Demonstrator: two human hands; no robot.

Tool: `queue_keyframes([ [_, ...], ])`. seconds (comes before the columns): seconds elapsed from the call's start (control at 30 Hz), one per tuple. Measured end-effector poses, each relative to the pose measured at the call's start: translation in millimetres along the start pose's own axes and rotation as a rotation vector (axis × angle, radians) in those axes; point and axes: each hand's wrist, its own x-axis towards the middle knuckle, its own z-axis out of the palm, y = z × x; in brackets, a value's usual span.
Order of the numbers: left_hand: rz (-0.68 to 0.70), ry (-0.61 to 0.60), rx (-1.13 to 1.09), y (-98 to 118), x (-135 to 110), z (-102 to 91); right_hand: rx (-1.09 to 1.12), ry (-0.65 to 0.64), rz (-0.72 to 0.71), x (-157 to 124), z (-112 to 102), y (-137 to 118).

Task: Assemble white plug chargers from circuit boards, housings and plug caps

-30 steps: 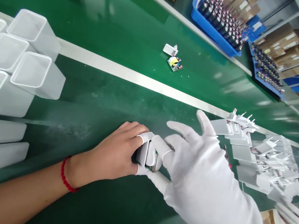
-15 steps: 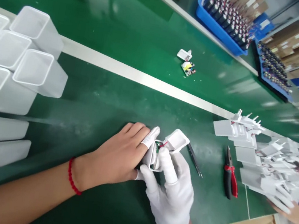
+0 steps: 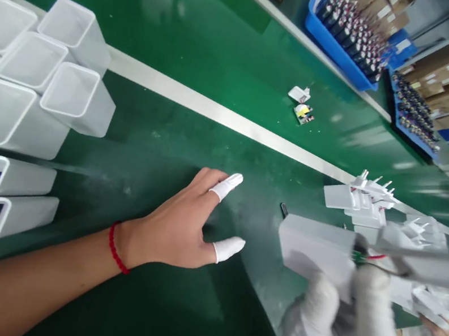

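Observation:
My right hand (image 3: 347, 332), in a white glove and blurred by motion, grips a white plastic housing (image 3: 317, 246) from below, held up off the bench. Inside its open end a bit of green circuit board (image 3: 358, 257) shows, with a red wire running to a second white part (image 3: 440, 270) at the right. My left hand (image 3: 176, 220) is empty over the bench, thumb and forefinger spread, white finger cots on both. Only the dark end of the tweezers (image 3: 283, 209) peeks out behind the housing.
Several open white housings (image 3: 80, 92) stand and lie at the left. White plug parts (image 3: 368, 195) are grouped at the right, near another person's hand (image 3: 444, 334). A small circuit board (image 3: 303, 113) lies on the green bench; blue trays (image 3: 343, 47) sit at the back.
My right hand has carried the housing away from my left hand, to the right and up towards the camera. My left hand has let go and spread its fingers. The pliers are now hidden.

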Motion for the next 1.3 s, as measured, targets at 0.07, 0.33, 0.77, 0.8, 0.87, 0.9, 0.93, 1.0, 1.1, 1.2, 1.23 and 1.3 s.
queue_keyframes([
  [0.07, 0.026, 0.073, -0.091, -2, 0, -0.3, 0.096, -0.030, 0.081, 1, 6, -8],
  [0.33, -0.025, 0.106, -0.042, -6, 0, 2.5, 0.465, 0.093, 0.353, -2, 35, -14],
  [0.77, 0.010, 0.034, 0.057, -6, 4, 0.3, 1.067, -0.144, 0.730, 47, 53, 6],
  [0.8, 0.006, 0.033, 0.070, -6, 4, 0.1, 1.076, -0.131, 0.731, 46, 52, 7],
  [0.87, -0.014, 0.040, 0.090, -5, 4, -0.7, 1.133, -0.093, 0.733, 42, 49, 10],
  [0.9, -0.028, 0.046, 0.097, -5, 5, -1.1, 1.176, -0.069, 0.728, 40, 46, 12],
  [0.93, -0.041, 0.052, 0.102, -5, 5, -1.5, 1.209, -0.037, 0.707, 37, 44, 14],
  [1.0, -0.057, 0.057, 0.108, -5, 6, -1.8, 1.152, 0.005, 0.614, 31, 38, 17],
  [1.1, -0.019, 0.065, 0.144, -8, 6, -0.3, 0.688, -0.074, 0.341, 25, 35, 16],
  [1.2, -0.012, 0.085, 0.170, -14, 4, 2.4, 0.494, -0.107, 0.310, 28, 33, 13],
  [1.23, -0.028, 0.086, 0.166, -16, 3, 3.2, 0.570, -0.082, 0.380, 32, 31, 14],
  [1.3, -0.069, 0.077, 0.144, -18, 2, 4.3, 0.800, -0.009, 0.539, 39, 23, 19],
])
